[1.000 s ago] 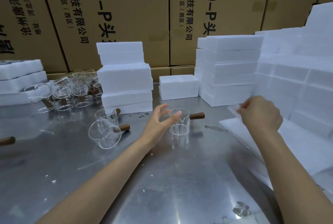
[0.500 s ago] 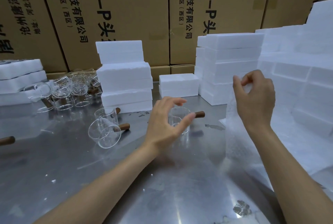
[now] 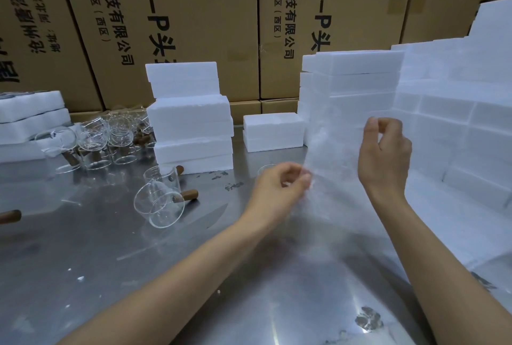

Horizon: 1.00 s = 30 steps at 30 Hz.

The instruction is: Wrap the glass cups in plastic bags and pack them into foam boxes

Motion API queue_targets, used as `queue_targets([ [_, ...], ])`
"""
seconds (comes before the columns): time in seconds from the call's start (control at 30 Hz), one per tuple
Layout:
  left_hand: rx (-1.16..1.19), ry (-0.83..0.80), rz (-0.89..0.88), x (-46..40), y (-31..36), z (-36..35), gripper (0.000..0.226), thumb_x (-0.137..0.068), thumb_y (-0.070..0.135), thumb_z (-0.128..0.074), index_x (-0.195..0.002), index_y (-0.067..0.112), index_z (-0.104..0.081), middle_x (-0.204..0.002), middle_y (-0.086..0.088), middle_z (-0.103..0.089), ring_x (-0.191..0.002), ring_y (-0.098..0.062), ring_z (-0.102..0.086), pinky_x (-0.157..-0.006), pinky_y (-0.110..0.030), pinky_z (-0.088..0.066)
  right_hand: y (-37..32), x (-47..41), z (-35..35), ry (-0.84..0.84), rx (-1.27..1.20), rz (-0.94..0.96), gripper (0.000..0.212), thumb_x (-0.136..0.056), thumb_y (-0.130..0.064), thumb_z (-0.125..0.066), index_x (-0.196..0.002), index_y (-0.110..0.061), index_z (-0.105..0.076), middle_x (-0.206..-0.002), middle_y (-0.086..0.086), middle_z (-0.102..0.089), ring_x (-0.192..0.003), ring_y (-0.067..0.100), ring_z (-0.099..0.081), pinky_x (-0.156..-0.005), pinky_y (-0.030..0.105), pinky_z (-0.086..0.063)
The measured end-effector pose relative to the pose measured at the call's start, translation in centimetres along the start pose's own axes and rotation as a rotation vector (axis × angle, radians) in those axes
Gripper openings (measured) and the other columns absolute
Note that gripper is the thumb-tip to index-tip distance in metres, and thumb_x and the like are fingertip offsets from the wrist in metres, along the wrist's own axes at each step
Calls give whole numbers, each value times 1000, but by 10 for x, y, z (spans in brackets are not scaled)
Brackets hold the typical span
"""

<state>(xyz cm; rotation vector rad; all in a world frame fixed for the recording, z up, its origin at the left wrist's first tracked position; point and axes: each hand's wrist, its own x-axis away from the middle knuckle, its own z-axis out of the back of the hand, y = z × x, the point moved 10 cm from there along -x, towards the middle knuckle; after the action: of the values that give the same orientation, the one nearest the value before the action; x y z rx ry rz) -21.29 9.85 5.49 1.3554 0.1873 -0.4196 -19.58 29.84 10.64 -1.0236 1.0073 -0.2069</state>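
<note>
Translucent plastic bag [image 3: 332, 178] hangs upright between both hands: right hand [image 3: 383, 156] pinches its top, left hand [image 3: 279, 188] pinches its left edge. Target glass cup [image 3: 266, 169] stands just behind the left hand.

A brushed metal counter [image 3: 116, 275] fills the foreground, scuffed, speckled with white crumbs and reflecting overhead light in pale streaks. Along its far edge rises a wall of tall brown cardboard cartons [image 3: 194, 12] printed with black Chinese characters.

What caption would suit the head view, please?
Both hands, left hand and right hand, hold a plastic bag above the steel table.
</note>
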Motion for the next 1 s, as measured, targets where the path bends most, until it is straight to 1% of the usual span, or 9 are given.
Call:
queue_targets([
  [0.13,-6,165,-43,-15,10,40,5,-92,25,-63,-91,23,-67,-82,7,-67,-64,-2,-60,-67,-19,-52,-3,1,-4,-16,-41,48,27,-99,-39,-35,-98,-18,-52,-101,-5,-58,-107,22,-49,-81,34,-39],
  [0.3,49,374,-2,-24,8,90,12,-96,28,-57,-99,20,-65,-90,2,-67,-67,-4,-60,-53,-16,-52,-37,31,-43,-323,-104,308,35,-85,-58,-40,-92,-27,-54,-88,-23,-54,-93,4,-46,-76,9,-33],
  [0.37,92,432,44,-24,2,107,9,-96,30,-55,-92,25,-61,-83,6,-63,-64,-8,-57,-48,-13,-47,-45,51,-64,-489,-14,414,45,-76,-65,-48,-102,-29,-55,-97,-25,-53,-98,-1,-41,-81,10,-34],
  [0.43,122,462,91,-25,-6,117,9,-97,30,-55,-94,23,-60,-79,9,-59,-58,-7,-55,-48,-13,-49,-46,66,-81,-605,105,508,49,-75,-59,-61,-112,-26,-57,-107,-18,-55,-104,3,-40,-86,16,-33],
  [0.57,97,445,202,-28,-21,126,22,-97,31,-54,-108,13,-60,-80,5,-56,-48,-5,-53,-47,-14,-49,-44,68,-88,-592,213,557,17,-88,-32,-63,-99,-20,-68,-99,-13,-65,-100,10,-47,-77,19,-37],
  [0.67,-45,414,266,-30,-26,130,35,-93,40,-58,-116,14,-55,-104,-1,-57,-72,-12,-58,-55,-19,-50,-40,58,-80,-506,212,496,9,-88,-30,-64,-82,-22,-66,-81,-20,-56,-87,5,-42,-61,17,-31],
  [0.77,-302,444,19,-27,7,131,55,-81,56,-65,-120,21,-47,-117,3,-48,-94,-8,-51,-65,-12,-39,-38,52,-75,-462,200,451,18,-84,-30,-68,-75,-30,-53,-73,-24,-50,-84,6,-41,-62,26,-31],
  [0.87,-499,273,-332,-22,51,100,62,-73,61,-69,-121,26,-51,-115,9,-49,-101,-5,-47,-80,-9,-37,-39,54,-74,-444,200,461,23,-83,-29,-69,-74,-31,-48,-70,-28,-44,-84,5,-40,-61,27,-30],
  [1.0,-804,70,-506,-18,64,64,41,-82,44,-70,-117,24,-63,-106,10,-58,-94,-5,-51,-85,-25,-46,-41,54,-74,-432,202,463,22,-83,-30,-69,-75,-29,-49,-70,-25,-44,-87,8,-42,-62,27,-30],
])
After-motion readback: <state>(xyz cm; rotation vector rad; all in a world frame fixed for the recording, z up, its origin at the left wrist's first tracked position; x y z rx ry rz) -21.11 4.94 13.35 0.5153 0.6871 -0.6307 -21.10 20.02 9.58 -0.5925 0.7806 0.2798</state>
